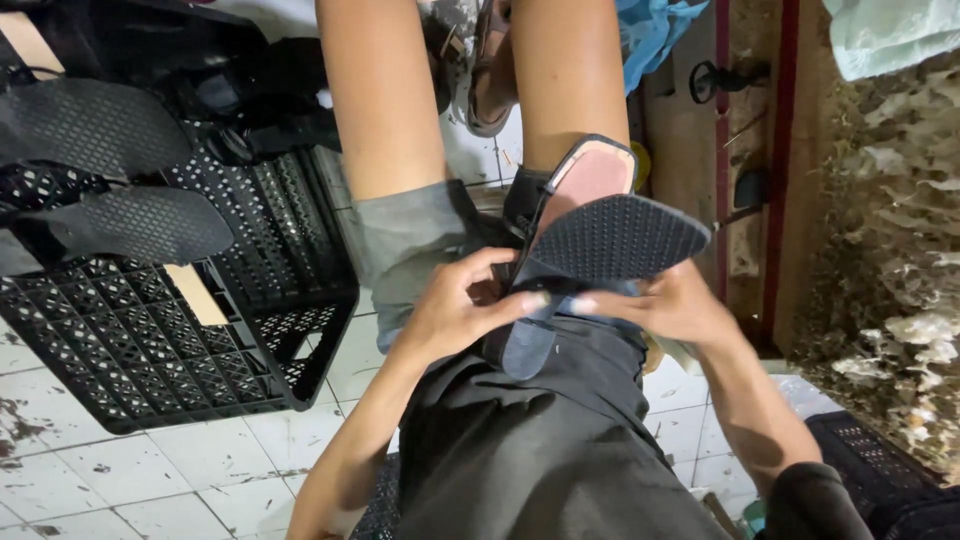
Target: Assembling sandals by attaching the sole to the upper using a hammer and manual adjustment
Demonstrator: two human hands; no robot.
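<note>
Both hands work over the person's lap, above grey shorts. The left hand point(455, 305) curls its fingers point(520, 300) around the straps of a dark sandal point(590, 230), and the right hand point(675, 305) pinches its textured black sole from beneath, tread up. On the tiled floor point(150, 480) to the left, a black perforated plastic crate point(150, 340) carries two loose black soles point(120, 225) on its upper edge.

three soles point(615, 238), one black crate point(290, 330)

Black textured sole point(615, 238), tilted, on lap
</note>
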